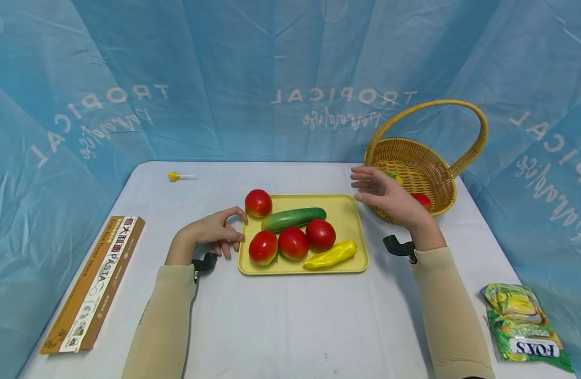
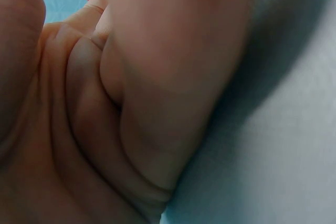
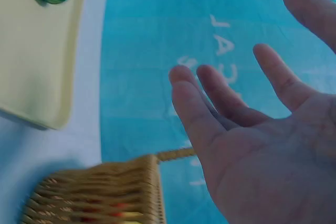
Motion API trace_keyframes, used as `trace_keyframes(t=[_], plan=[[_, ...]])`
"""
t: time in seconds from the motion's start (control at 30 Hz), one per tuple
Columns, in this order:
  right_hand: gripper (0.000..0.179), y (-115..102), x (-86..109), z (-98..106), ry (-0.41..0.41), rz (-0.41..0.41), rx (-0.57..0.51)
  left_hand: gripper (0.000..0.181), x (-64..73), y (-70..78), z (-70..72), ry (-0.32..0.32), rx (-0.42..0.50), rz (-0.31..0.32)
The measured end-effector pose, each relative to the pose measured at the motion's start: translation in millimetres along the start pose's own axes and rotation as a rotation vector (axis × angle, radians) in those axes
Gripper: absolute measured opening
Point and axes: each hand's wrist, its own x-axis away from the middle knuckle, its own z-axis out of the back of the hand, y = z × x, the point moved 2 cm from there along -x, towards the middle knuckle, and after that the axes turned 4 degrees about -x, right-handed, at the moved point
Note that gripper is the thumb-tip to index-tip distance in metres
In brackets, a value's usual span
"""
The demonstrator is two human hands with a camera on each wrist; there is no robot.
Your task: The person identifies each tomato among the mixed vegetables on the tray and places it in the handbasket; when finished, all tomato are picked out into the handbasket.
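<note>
A yellow tray (image 1: 344, 216) stands mid-table. On it are a cucumber (image 1: 295, 218), a yellow pepper (image 1: 332, 256) and several tomatoes, one (image 1: 259, 203) at its far left corner. My left hand (image 1: 212, 230) is at the tray's left rim, fingers loosely bent; its fingertips seem to touch the rim. The left wrist view shows mostly palm and fingers, with nothing held. My right hand (image 1: 390, 195) is raised between tray and wicker basket (image 1: 432, 173), holding nothing, its fingers spread in the right wrist view. Inside the basket are a red item (image 1: 421, 200) and a yellow-green one (image 1: 396, 179), partly hidden.
A long pasta box (image 1: 93, 284) lies along the table's left side. Toward the back left is a yellow lollipop (image 1: 174, 176). A green Fox's bag (image 1: 524, 323) rests at the front right. Blue curtains (image 1: 252, 79) surround the white table; the basket's tall handle (image 1: 480, 123) rises at the back right.
</note>
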Motion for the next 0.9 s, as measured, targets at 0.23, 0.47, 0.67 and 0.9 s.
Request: trace_keyframes(t=[0.23,0.47,0.67,0.9], plan=[[0.060,10.9,-3.1,-14.4,-0.183,-0.072,0.055,0.056,-0.7,0.2,-0.1,0.001,-0.002,-0.003],[0.058,24.8,-5.7,-23.4,-0.287,-0.134,0.090,0.055,-0.7,-1.4,-0.1,0.002,0.004,-0.004],[0.067,33.0,-9.0,-29.4,-0.347,-0.170,0.098,0.055,-0.6,-1.5,-0.3,0.003,0.005,0.002],[0.071,37.0,-11.7,-35.0,-0.379,-0.193,0.117,0.055,-0.4,-1.0,-0.4,0.002,0.014,-0.004]])
